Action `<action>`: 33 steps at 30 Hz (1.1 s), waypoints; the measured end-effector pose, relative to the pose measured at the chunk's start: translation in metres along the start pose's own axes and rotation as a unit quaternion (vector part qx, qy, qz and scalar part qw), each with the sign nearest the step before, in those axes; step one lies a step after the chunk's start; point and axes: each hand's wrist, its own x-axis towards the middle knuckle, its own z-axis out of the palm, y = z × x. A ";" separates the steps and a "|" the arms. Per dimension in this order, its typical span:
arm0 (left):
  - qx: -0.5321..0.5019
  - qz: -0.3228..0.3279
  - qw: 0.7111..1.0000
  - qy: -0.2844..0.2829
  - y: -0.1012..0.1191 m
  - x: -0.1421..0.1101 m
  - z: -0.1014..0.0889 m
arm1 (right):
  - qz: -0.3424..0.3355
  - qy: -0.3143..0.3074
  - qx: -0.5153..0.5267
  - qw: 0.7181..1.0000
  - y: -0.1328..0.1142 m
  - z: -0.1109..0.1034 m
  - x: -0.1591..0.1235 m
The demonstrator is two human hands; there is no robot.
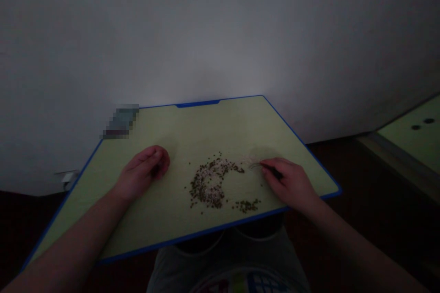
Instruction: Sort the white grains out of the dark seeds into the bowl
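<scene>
A curved heap of mixed pale grains and dark beans lies on the pale green tabletop. Nearer the front edge is a smaller cluster of green beans, apart from the heap. My right hand rests at the right, its fingers pinched on a thin metal utensil whose curved end points left; its exact kind is too dim to tell. Faint pale grains lie beside that end. My left hand is curled on the table left of the heap, and its palm is hidden.
A blue rim borders the table, which stands against a grey wall. At the back left corner is a blurred-out rectangular object. A white plug is on the wall at left. My lap is under the front edge.
</scene>
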 end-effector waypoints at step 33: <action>0.004 -0.003 1.000 -0.007 0.003 -0.002 0.005 | -0.018 -0.044 0.037 0.998 0.000 -0.002 0.006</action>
